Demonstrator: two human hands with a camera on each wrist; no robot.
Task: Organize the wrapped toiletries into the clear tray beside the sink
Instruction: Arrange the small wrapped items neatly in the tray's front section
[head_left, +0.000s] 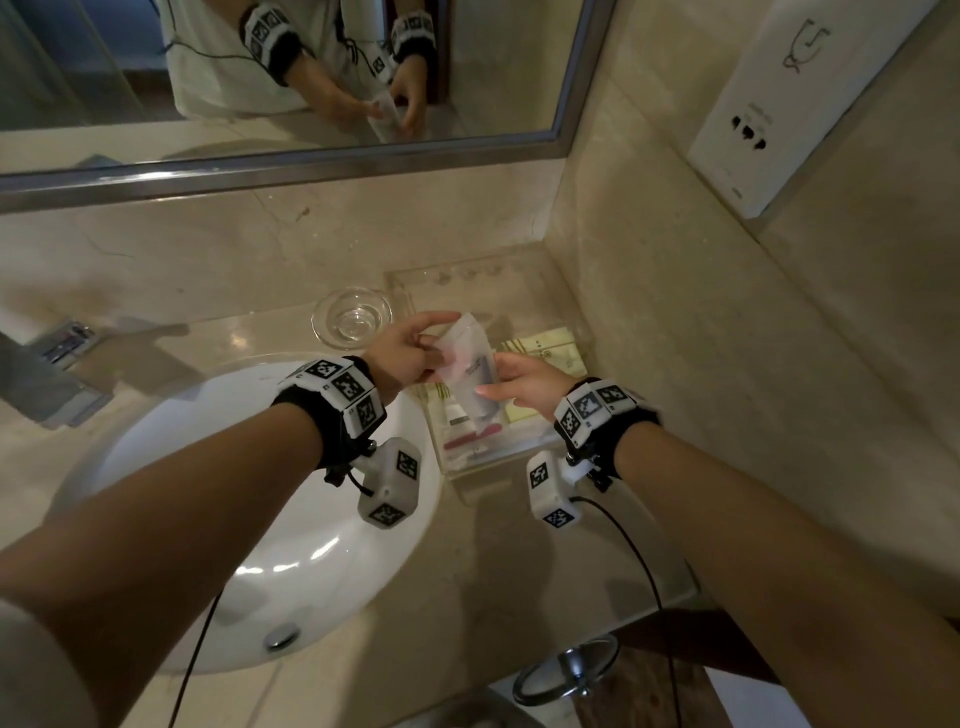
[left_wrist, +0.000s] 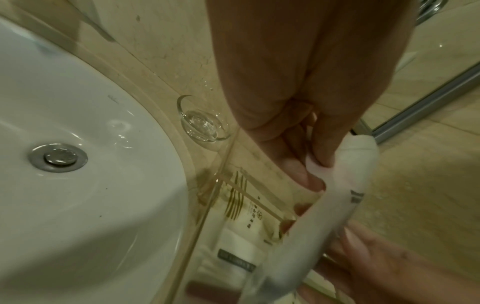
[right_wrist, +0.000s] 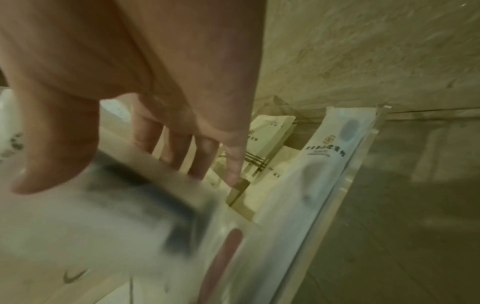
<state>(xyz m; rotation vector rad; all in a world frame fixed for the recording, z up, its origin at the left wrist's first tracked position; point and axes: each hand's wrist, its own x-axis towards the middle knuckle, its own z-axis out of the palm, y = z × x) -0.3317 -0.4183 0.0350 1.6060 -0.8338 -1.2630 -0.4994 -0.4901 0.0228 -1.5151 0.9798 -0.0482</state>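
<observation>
Both hands hold one long, frosted white plastic sachet above the clear acrylic tray, which sits on the beige marble worktop just right of the white ceramic sink; the left hand pinches the sachet's far end between thumb and fingertips, the right hand grips its near end with thumb on top and fingers beneath.

The likely trouble is slippage: the film looks slick and crinkly, and a light pinch at each end could let it twist or drop toward the basin rather than the tray; lowering it could also snag the packets already lying there, a pink-handled wrapped toothbrush and flat cream paper sachets with gold stripes, and shuffle them out of line; the tray's thin transparent walls are hard to read, so catching an edge seems possible.

A round clear glass dish stands on the worktop just left of the tray; a knock from the left wrist might skid it.
</observation>
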